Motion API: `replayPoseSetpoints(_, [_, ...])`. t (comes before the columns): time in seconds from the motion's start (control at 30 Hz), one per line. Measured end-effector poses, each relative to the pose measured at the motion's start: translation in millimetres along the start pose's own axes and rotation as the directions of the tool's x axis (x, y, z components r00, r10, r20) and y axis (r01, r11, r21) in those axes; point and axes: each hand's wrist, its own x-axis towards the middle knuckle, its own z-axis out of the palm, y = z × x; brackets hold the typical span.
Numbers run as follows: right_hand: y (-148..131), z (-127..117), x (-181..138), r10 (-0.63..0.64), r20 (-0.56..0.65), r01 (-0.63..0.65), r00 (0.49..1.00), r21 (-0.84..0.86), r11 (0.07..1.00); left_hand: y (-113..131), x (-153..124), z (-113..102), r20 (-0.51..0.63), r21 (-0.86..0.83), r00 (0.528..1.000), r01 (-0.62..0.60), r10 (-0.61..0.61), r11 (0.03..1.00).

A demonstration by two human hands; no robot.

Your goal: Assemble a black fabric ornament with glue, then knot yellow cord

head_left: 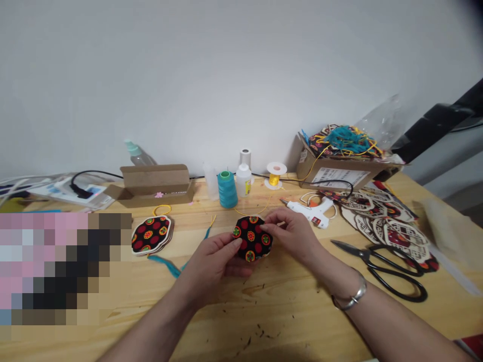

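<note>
Both hands hold a small black fabric-covered piece (252, 237) with red and yellow flower dots, just above the wooden table (264, 311). My left hand (217, 261) cups it from below and the left, thumb on its face. My right hand (292, 234) pinches its right edge; a silver bracelet (352, 296) circles that wrist. A stack of similar patterned pieces (151, 234) lies to the left, beside a yellow loop (162, 209) and a teal cord (169, 264).
Behind the hands stand a teal thread cone (227, 189), a white glue bottle (243, 180) and a yellow spool (274, 177). A glue gun (311, 211), black scissors (388, 269), patterned cutouts (392, 226) and a full cardboard box (339, 161) sit right. An open carton (154, 183) is back left.
</note>
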Motion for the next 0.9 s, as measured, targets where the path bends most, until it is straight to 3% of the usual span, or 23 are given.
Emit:
replayPoseSetpoints(0.17, [-1,2,0,0.103,0.081,-0.103,0.991,-0.010,0.995,1,1,2,-0.039,0.052,0.999,0.031,-0.029,0.998])
replayPoseSetpoints(0.33, [0,5,-2,0.100,0.117,-0.085,0.988,-0.124,0.989,-4,5,1,-0.169,0.234,0.986,0.055,-0.015,0.971])
replayPoseSetpoints(0.43, [2,8,-4,0.052,0.119,-0.026,0.992,-0.212,0.977,-7,6,0,-0.187,0.377,0.981,0.031,0.043,0.926])
replayPoseSetpoints(0.53, [5,10,-7,0.014,0.125,0.022,0.992,-0.281,0.959,-6,5,0,-0.192,0.593,0.972,0.006,0.134,0.805])
replayPoseSetpoints(0.7, [3,11,-11,-0.032,0.147,0.084,0.989,-0.365,0.927,-5,4,0,-0.121,0.859,0.913,-0.101,0.390,0.503])
replayPoseSetpoints(0.8, [2,11,-11,-0.043,0.149,0.098,0.988,-0.389,0.916,-6,4,0,-0.095,0.904,0.915,-0.086,0.392,0.419])
replayPoseSetpoints(0.9, [1,10,-12,-0.052,0.149,0.110,0.987,-0.411,0.905,-7,4,-1,-0.093,0.916,0.919,-0.073,0.384,0.395])
